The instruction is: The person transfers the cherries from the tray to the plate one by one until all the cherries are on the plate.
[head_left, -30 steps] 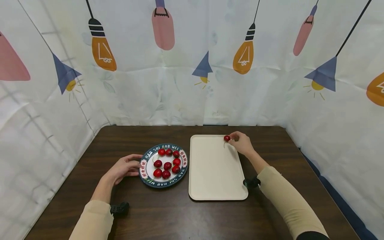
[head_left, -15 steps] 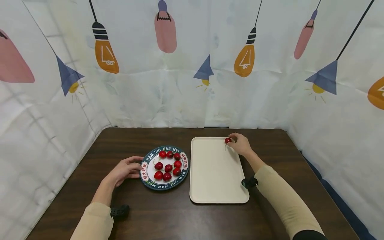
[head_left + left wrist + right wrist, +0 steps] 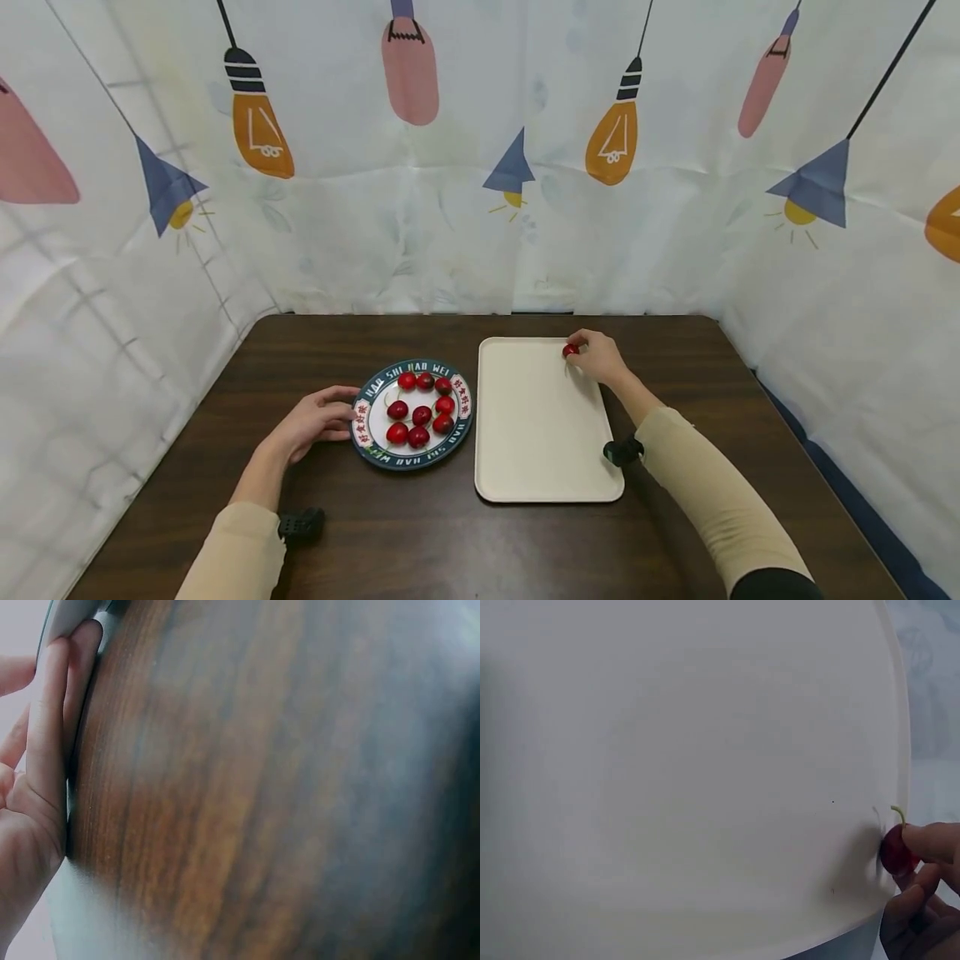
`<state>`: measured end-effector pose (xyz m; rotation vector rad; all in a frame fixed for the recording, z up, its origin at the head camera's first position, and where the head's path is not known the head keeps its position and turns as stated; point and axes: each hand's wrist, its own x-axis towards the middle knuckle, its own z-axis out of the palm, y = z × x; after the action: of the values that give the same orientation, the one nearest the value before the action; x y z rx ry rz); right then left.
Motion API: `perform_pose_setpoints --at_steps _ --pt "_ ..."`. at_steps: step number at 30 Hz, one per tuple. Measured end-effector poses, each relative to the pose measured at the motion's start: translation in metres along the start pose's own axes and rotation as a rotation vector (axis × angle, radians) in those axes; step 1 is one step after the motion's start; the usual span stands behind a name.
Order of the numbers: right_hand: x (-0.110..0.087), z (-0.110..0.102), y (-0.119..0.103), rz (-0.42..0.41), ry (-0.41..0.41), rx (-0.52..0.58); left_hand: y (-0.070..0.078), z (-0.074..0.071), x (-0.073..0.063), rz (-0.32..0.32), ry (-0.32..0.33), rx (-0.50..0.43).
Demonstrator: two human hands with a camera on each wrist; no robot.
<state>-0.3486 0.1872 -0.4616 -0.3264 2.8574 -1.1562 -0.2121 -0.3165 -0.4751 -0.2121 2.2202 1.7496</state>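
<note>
At the tray's far right corner, my right hand (image 3: 600, 357) pinches a dark red cherry (image 3: 898, 850) between thumb and fingers. Its thin green stem points up in the right wrist view, and a shadow falls on the cream tray (image 3: 549, 425) beside it. My left hand (image 3: 318, 421) holds the left rim of a round plate (image 3: 372, 451) with a blue patterned border. In the left wrist view, fingertips (image 3: 88, 636) reach under the plate's edge, low against the table. Several red cherries (image 3: 422, 414), some with stems, lie on the plate's white middle.
Plate and tray stand side by side on a dark wood-grain table (image 3: 360, 550), a narrow gap between them. A white curtain (image 3: 450, 242) printed with lamps and bulbs hangs behind the table and along both sides.
The cherry in my right hand has come slightly down toward the tray surface. My left hand stays at the plate; the head view shifts a little.
</note>
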Motion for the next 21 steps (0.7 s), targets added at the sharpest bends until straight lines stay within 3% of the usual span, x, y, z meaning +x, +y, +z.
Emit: perform_pose_setpoints --at_steps 21 --pt "-0.0044 0.0006 -0.0037 0.003 0.004 0.026 -0.0021 -0.0013 0.0031 -0.001 0.002 -0.009"
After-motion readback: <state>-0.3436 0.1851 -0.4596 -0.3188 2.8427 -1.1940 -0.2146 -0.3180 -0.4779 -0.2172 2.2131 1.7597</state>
